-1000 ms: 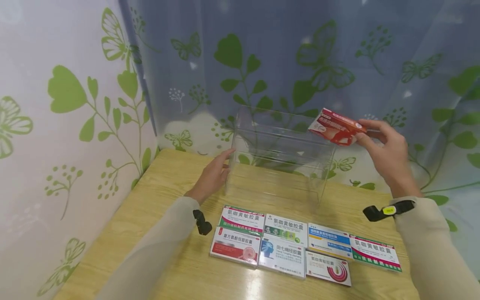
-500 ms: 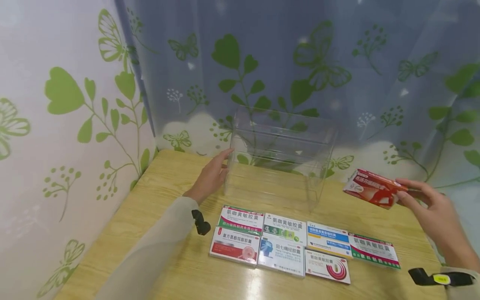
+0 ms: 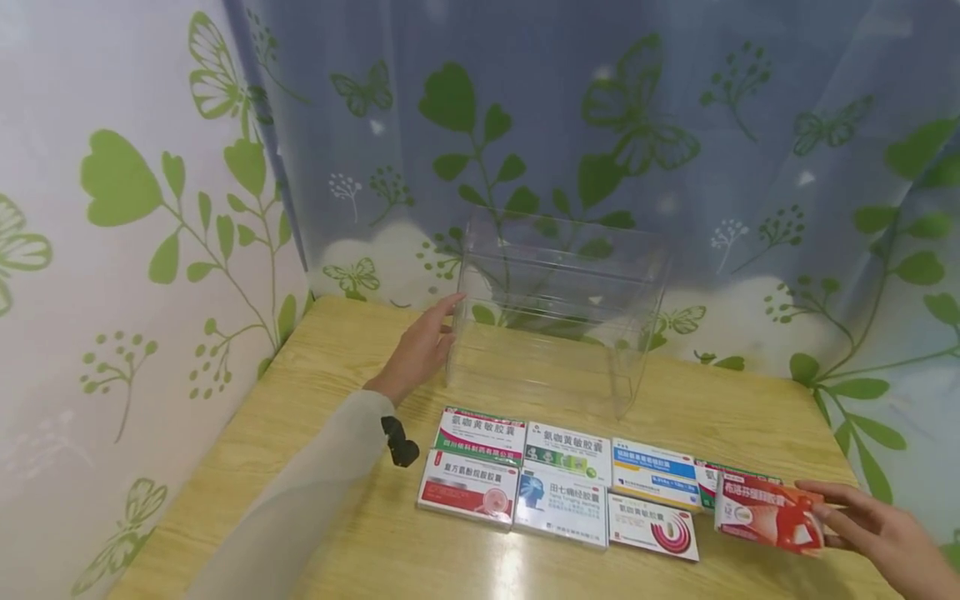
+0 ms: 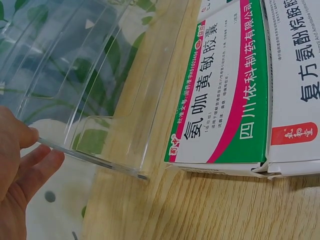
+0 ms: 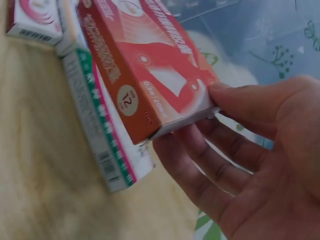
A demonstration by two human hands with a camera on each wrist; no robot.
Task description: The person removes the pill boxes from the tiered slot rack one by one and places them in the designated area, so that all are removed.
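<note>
My right hand (image 3: 873,533) pinches a red-and-orange medicine box (image 3: 767,512) by its right end, thumb on top and fingers below. The box is held over the right end of a row of medicine boxes, partly covering a white, green and magenta box (image 5: 100,115). At the back of the table stands a clear plastic tiered rack (image 3: 551,333). My left hand (image 3: 416,346) holds the rack's left side edge, which lies between its digits in the left wrist view.
Two rows of medicine boxes lie flat in front of the rack, among them a white-and-red box (image 3: 468,487), a blue-and-white box (image 3: 558,508) and a blue-and-yellow box (image 3: 656,473). Patterned curtains (image 3: 360,125) hang behind and left of the wooden table (image 3: 337,350).
My right hand has carried the red medicine box from the rack's upper right down and towards me, to the right end of the boxes. My left hand has stayed at the rack.
</note>
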